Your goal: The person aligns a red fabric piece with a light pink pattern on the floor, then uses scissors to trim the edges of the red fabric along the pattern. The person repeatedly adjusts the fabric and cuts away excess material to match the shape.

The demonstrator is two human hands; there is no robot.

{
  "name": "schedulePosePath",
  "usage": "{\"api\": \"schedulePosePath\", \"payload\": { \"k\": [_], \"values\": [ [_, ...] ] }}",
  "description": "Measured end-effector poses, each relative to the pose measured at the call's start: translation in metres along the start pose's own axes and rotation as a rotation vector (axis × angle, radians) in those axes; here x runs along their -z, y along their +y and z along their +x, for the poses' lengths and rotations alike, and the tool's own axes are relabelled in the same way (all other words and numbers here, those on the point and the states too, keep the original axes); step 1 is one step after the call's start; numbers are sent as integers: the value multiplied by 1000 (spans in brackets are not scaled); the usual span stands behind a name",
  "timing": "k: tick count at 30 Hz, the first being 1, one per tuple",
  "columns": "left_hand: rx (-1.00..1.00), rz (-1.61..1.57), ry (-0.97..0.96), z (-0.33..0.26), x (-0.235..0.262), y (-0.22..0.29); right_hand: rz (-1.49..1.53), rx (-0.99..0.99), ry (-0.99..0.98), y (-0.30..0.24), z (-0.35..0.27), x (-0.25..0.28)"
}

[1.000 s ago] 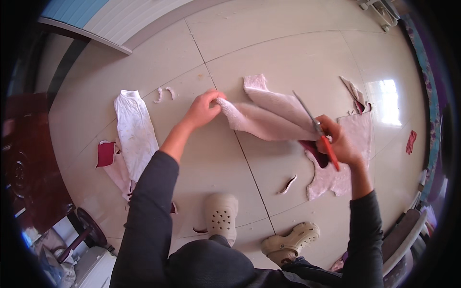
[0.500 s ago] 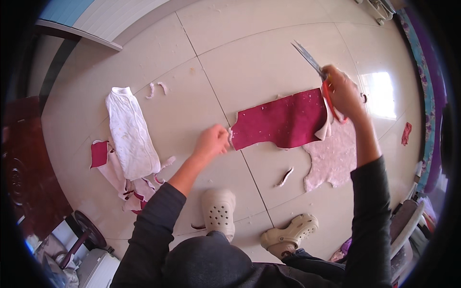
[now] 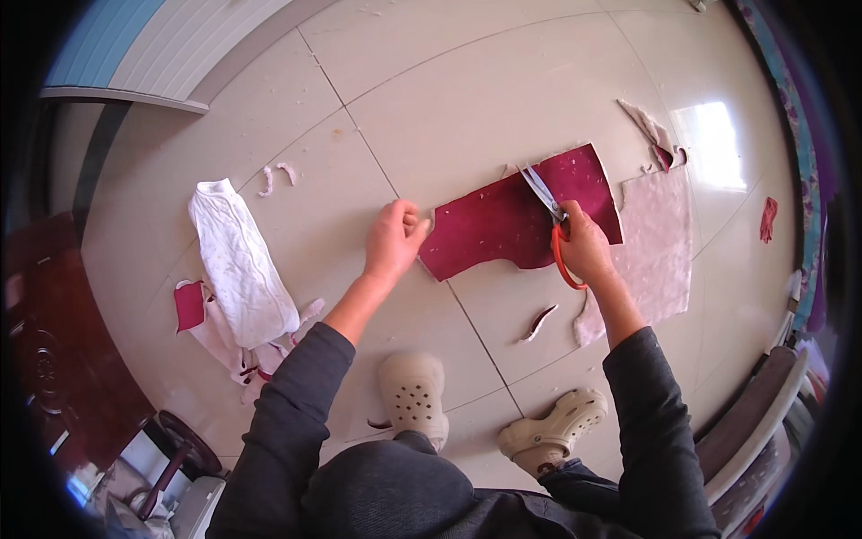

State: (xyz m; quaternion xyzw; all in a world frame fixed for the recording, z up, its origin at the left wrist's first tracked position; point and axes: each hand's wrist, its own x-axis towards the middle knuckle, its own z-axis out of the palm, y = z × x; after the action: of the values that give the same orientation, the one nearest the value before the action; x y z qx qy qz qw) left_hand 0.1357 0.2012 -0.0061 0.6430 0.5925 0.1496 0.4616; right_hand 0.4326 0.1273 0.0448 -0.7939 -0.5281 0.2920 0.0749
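Observation:
My right hand (image 3: pixel 585 242) grips a pair of scissors (image 3: pixel 544 193) by the orange handles. Their metal blades point away and to the left, over a maroon piece of fabric (image 3: pixel 489 220) lying on the tiled floor. At that fabric's left edge, my left hand (image 3: pixel 393 241) has its fingers curled and appears to pinch the edge; the fingertips are partly hidden. Beyond the fabric's right end lies a pale pink fleecy piece (image 3: pixel 657 242), partly beneath it. A narrow pale scrap with a maroon part (image 3: pixel 651 130) rests farther back.
A folded white garment (image 3: pixel 242 260) lies at left on pink and maroon scraps (image 3: pixel 190 305). Small trimmings (image 3: pixel 539 323) and lint dot the floor. My feet wear beige clogs (image 3: pixel 413 391). A dark red wooden panel (image 3: pixel 67 323) stands at left, and a red scrap (image 3: pixel 769 220) lies far right.
My right hand has brought the scissors left and nearer, over the maroon fabric. The narrow scrap at the back right now shows. My left hand has shifted slightly away along the fabric's edge.

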Motion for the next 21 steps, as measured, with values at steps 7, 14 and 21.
{"api": "schedulePosePath", "payload": {
  "k": [7,14,21],
  "values": [
    [-559,485,82,-7,-4,11,-178,185,51,-13,16,-3],
    [-432,58,-235,-79,-42,27,-245,563,95,-70,101,17],
    [-10,-325,-266,-68,-43,3,313,301,204,-106,49,40]
  ]
}}
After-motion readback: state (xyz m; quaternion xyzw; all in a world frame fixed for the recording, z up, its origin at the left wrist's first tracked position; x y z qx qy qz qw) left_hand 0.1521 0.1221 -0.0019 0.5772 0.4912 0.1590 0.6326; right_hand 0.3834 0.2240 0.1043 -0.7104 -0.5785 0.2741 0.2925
